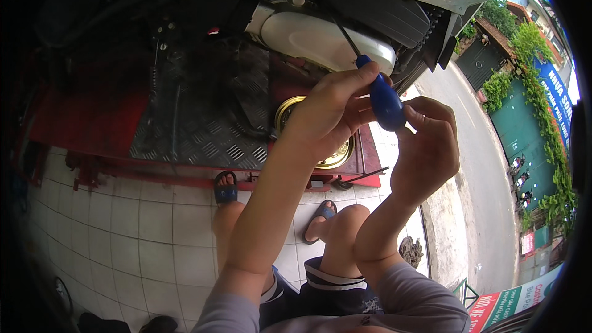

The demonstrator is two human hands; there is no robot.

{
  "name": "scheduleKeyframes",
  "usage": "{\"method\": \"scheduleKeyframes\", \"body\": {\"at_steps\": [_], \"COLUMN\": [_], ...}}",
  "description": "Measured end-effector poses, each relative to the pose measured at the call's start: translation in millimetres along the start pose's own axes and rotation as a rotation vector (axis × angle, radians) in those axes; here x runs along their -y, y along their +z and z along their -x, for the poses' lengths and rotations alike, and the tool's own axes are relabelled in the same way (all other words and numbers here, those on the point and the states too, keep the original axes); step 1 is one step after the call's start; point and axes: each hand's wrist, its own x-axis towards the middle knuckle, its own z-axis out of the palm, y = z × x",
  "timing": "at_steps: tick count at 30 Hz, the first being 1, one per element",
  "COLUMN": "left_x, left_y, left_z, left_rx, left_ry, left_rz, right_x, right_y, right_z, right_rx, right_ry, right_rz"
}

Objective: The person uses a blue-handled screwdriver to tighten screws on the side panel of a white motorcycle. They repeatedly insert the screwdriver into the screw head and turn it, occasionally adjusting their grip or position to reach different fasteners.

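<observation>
A screwdriver with a blue handle (385,105) points up and left, its thin shaft crossing the silver side cover (290,34) of a scooter; whether its tip touches anything is hard to tell. My left hand (336,108) grips the upper part of the handle with thumb and fingers. My right hand (425,148) pinches the rounded lower end of the same handle. A dark ribbed plastic housing (388,24) sits just above the cover. Behind my left hand, a round gold-coloured tray (333,160) is partly hidden.
The scooter stands on a red lift platform (86,117) with a diamond-plate surface (203,154). My sandalled feet are on the white tiled floor (148,222). A dark rag (410,253) lies at the tiles' right edge, beside a street (475,166) with parked motorbikes (521,179).
</observation>
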Motion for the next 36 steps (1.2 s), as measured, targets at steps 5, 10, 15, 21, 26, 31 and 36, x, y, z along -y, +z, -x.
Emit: {"method": "scheduleKeyframes", "body": {"at_steps": [5,10,15,21,26,31,36], "left_x": [4,9,-3,-4,1,-2,-8], "left_y": [-3,-2,3,-4,-12,3,-4], "left_z": [-2,-4,2,6,2,1,6], "left_rx": [0.007,0.001,-0.018,-0.108,0.009,0.007,-0.054], "left_ry": [0.023,0.031,-0.001,0.014,-0.01,-0.018,-0.025], "left_rz": [0.006,0.055,-0.079,-0.068,0.044,0.126,-0.153], "right_x": [11,3,0,-5,1,-5,-18], "right_y": [22,30,21,22,29,20,10], "right_z": [7,9,4,0,10,3,-2], "right_rx": [-0.162,-0.221,-0.146,0.002,-0.18,-0.087,0.032], "right_ry": [0.139,0.034,-0.053,-0.145,0.052,-0.12,-0.222], "right_rz": [-0.439,-0.266,-0.131,-0.251,-0.404,-0.229,-0.189]}}
